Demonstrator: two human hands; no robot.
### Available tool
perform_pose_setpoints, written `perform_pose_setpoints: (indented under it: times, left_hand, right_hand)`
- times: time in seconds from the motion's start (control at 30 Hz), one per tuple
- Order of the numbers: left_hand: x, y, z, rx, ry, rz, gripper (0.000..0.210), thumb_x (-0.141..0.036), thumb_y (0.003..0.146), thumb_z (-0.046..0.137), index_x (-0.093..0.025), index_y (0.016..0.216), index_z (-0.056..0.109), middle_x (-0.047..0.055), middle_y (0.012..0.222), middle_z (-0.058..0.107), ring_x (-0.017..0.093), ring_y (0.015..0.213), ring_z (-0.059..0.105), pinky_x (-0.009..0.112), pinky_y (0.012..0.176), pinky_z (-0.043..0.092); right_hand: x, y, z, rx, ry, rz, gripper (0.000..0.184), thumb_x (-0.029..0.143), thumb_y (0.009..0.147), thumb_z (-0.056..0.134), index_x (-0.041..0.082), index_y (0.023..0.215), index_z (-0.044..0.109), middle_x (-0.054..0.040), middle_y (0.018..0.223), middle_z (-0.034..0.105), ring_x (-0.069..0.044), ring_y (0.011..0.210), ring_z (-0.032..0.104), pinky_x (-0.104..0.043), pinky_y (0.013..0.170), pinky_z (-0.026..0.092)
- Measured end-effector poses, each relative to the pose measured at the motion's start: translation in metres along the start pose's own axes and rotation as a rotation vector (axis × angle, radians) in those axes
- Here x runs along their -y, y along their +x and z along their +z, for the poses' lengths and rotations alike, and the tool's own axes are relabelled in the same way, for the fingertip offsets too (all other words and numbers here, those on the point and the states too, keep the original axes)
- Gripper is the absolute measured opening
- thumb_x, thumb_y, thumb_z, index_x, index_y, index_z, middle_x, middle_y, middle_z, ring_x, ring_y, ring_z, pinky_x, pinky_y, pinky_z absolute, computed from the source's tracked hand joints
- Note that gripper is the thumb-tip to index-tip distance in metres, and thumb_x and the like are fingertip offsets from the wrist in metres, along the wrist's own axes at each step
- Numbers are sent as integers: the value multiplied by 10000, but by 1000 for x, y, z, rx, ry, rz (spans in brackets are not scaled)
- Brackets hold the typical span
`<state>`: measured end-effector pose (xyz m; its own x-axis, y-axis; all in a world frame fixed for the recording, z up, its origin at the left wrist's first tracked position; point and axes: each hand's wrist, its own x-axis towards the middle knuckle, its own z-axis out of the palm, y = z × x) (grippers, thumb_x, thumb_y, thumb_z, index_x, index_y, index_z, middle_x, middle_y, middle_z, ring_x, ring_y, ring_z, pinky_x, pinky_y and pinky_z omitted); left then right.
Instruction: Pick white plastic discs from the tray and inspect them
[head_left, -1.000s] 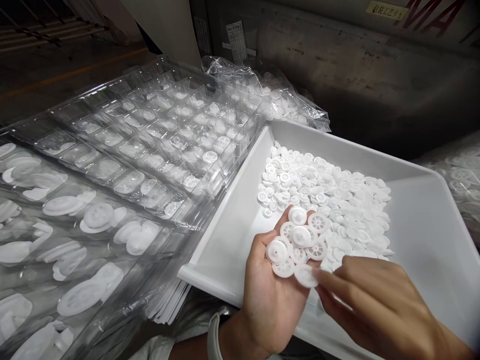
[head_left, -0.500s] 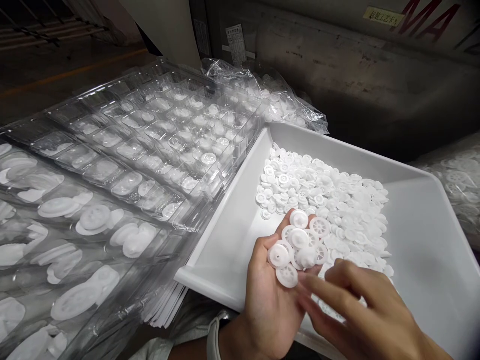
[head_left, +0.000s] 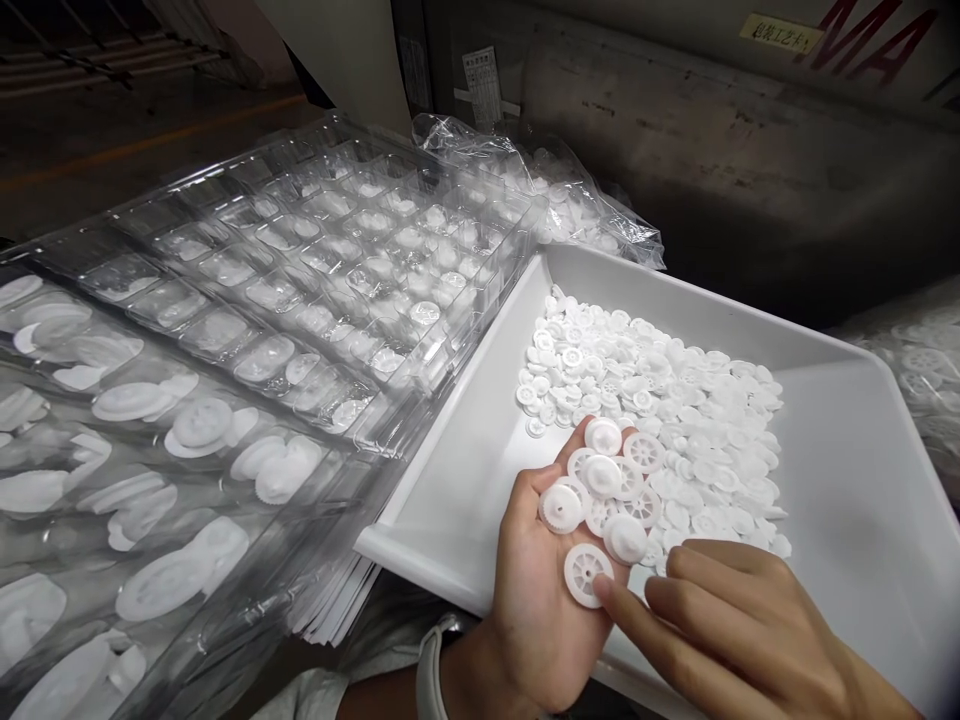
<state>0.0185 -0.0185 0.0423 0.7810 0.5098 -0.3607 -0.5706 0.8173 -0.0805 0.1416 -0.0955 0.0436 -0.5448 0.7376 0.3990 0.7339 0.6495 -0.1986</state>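
Gears [head_left: 602, 476], white, one handful, are resting on the left hand [head_left: 544, 605], spread palm-up over the tray's [head_left: 450, 500] near side, likely against spills; the right hand [head_left: 739, 620] is fingertip-touching the nearest gear [head_left: 587, 573], any pinch unclear.

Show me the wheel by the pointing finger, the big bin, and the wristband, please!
Wheel [head_left: 583, 573]: head view, near the middle of its spoked face.
Bin [head_left: 832, 440]: head view, on its bare inside, toward the right.
Wristband [head_left: 429, 672]: head view, on its outer face.
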Motion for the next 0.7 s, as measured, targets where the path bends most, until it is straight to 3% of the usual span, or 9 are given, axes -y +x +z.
perform_pose_setpoints:
  times: [0.43,0.57,0.7]
  left_hand:
    - [-1,1,4,-6,60,-3,391,-305,862,365,-202,1163,592,51,1064,670,196,1056,568,297,906,431]
    - [0,1,5,28,56,-14,392,-293,863,359,-222,1179,582,47,1056,677,195,970,619,324,897,444]
    - [1,2,3,13,42,25,382,-279,873,353,-223,1168,589,34,1046,686,170,911,641,303,884,453]
  right_hand:
    - [-2,-3,0,19,27,7,407,281,976,294,29,1035,609,-56,660,572,-134,507,470,-294,419,287]
    - [-3,0,-3,16,-12,-14,425,266,972,280,17,989,624,-59,624,555,-148,506,484,-311,426,357]
    - [-3,3,-5,-37,-78,-16,453,287,978,258,89,903,659,-35,576,532,-142,499,504,-298,474,427]
